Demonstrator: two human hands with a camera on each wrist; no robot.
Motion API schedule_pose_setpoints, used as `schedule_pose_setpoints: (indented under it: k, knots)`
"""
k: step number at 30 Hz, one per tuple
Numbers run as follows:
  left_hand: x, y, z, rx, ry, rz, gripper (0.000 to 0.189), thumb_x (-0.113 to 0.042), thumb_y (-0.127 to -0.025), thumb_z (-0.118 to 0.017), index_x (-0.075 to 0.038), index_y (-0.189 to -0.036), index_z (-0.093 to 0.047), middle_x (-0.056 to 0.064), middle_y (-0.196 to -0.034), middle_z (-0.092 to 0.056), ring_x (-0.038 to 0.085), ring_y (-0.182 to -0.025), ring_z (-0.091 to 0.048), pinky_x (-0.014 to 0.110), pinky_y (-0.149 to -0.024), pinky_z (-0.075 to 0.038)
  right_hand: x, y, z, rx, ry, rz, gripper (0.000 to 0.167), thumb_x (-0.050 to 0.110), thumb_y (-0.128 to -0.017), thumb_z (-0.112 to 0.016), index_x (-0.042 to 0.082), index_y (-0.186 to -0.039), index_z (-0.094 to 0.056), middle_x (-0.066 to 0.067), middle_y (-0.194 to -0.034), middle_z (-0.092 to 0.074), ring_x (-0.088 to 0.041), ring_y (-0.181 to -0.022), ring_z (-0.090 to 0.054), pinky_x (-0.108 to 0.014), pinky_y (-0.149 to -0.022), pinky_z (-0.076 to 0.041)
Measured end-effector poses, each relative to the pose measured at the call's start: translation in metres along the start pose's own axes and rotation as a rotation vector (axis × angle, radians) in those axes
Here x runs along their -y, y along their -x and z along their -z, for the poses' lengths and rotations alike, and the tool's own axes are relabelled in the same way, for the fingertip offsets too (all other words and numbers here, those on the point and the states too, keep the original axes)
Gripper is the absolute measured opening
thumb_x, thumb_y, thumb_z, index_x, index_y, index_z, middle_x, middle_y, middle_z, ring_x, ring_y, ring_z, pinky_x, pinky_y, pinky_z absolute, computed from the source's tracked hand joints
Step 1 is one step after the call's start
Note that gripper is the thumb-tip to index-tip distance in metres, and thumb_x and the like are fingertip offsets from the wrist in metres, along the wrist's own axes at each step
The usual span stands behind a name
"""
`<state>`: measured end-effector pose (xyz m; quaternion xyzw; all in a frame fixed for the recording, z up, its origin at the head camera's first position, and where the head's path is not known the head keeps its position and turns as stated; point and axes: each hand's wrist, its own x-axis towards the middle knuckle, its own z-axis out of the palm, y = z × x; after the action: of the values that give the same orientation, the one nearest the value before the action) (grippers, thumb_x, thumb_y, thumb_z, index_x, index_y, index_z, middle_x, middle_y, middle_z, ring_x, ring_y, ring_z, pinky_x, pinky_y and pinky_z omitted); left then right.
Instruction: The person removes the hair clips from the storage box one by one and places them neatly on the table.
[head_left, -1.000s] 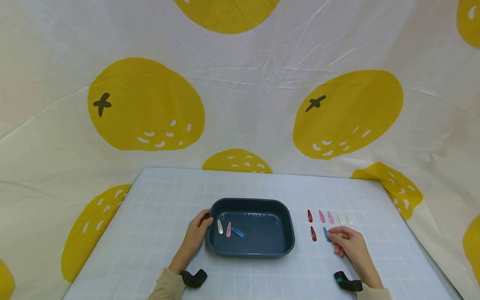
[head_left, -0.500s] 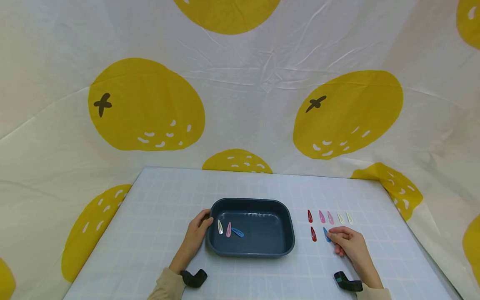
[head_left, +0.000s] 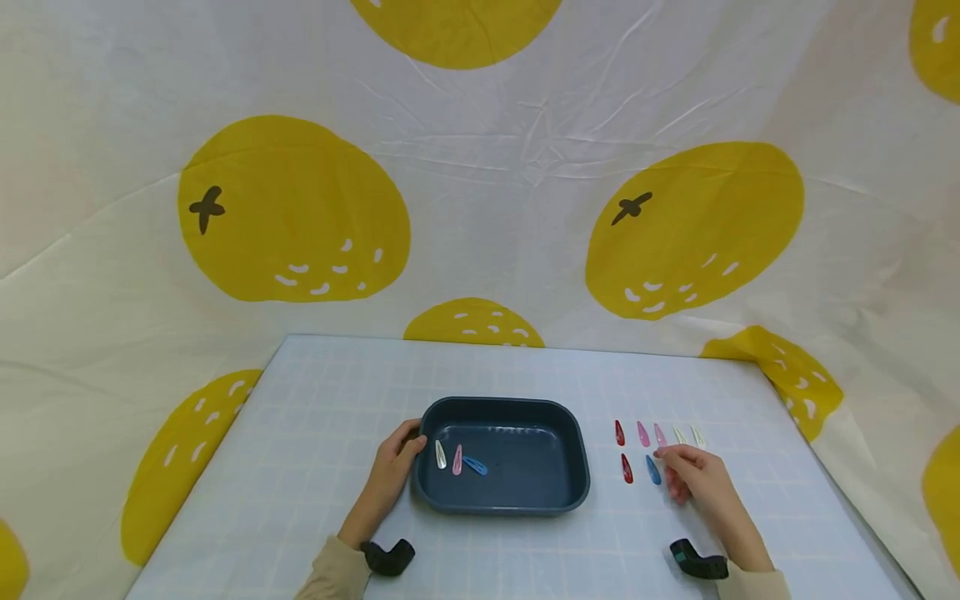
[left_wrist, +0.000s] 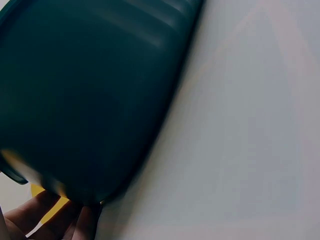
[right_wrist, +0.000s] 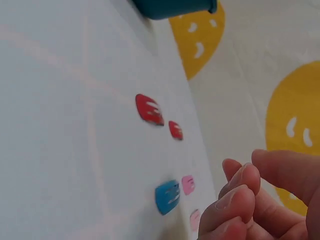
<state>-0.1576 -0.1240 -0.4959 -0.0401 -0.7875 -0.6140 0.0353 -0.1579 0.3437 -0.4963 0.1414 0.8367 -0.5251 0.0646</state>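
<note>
My left hand (head_left: pixel 390 462) holds the left wall of a dark blue-grey plastic tray (head_left: pixel 510 507), thumb at the rim. In the left wrist view, its fingers (left_wrist: pixel 42 212) show against the tray's edge. Inside the tray lie a white hair clip (head_left: pixel 440 454), a pink hair clip (head_left: pixel 457 459) and a blue hair clip (head_left: pixel 475 465). My right hand (head_left: pixel 697 479) hovers just right of another blue hair clip (head_left: pixel 653 470), fingers bent, thumb and forefinger close together with nothing visible between them. That clip lies flat on the table, apart from the hand, as the right wrist view confirms.
Right of the tray lie two red hair clips (head_left: pixel 627 468), two pink hair clips (head_left: pixel 643 433) and two white hair clips (head_left: pixel 698 436), the latter near my right fingertips. A pale checked cloth covers the table (head_left: pixel 337 375). Behind hangs a curtain (head_left: pixel 495 208) with yellow fruit shapes.
My right fingers have come off the blue hair clip and moved slightly up and away from it; the clip stays on the table. The left hand and tray have not moved.
</note>
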Motion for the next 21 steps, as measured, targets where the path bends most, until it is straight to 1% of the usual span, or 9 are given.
schedule_pose_setpoints:
  k: [6, 11, 16, 21]
  knots:
    - [0.0, 0.0, -0.001, -0.005, -0.005, -0.006, 0.033, -0.007, -0.099, -0.053, 0.007, -0.129, -0.059, 0.021, -0.129, -0.062, 0.033, -0.12, -0.057, 0.026, -0.098, -0.046, 0.026, 0.0, -0.002, 0.035, 0.027, 0.076, 0.043, 0.034, -0.102, -0.055, -0.004, -0.121, -0.062, -0.006, -0.075, -0.057, -0.021, -0.063, -0.055, -0.027, -0.057, -0.05]
    - [0.0, 0.0, -0.001, -0.003, -0.009, -0.004, 0.033, -0.007, -0.1, -0.053, 0.007, -0.129, -0.059, 0.021, -0.128, -0.062, 0.034, -0.119, -0.058, 0.028, -0.097, -0.047, 0.053, -0.004, -0.007, 0.085, 0.001, 0.163, 0.046, 0.035, -0.102, -0.056, -0.006, -0.12, -0.061, -0.009, -0.077, -0.058, -0.021, -0.063, -0.055, -0.028, -0.058, -0.051]
    - [0.0, 0.0, -0.001, -0.001, -0.015, 0.002, 0.033, -0.008, -0.1, -0.053, 0.006, -0.129, -0.059, 0.021, -0.129, -0.062, 0.033, -0.119, -0.058, 0.03, -0.098, -0.047, 0.079, -0.009, -0.02, 0.142, -0.012, 0.22, 0.042, 0.031, -0.102, -0.055, -0.008, -0.118, -0.061, -0.014, -0.077, -0.058, -0.021, -0.062, -0.055, -0.028, -0.057, -0.051]
    - [-0.001, 0.0, -0.001, -0.007, -0.015, -0.004, 0.032, -0.008, -0.099, -0.053, 0.006, -0.128, -0.059, 0.021, -0.128, -0.062, 0.032, -0.118, -0.059, 0.03, -0.098, -0.047, 0.103, -0.015, -0.039, 0.217, -0.025, 0.272, 0.036, 0.028, -0.102, -0.057, -0.006, -0.111, -0.064, -0.018, -0.076, -0.059, -0.022, -0.058, -0.054, -0.028, -0.052, -0.051]
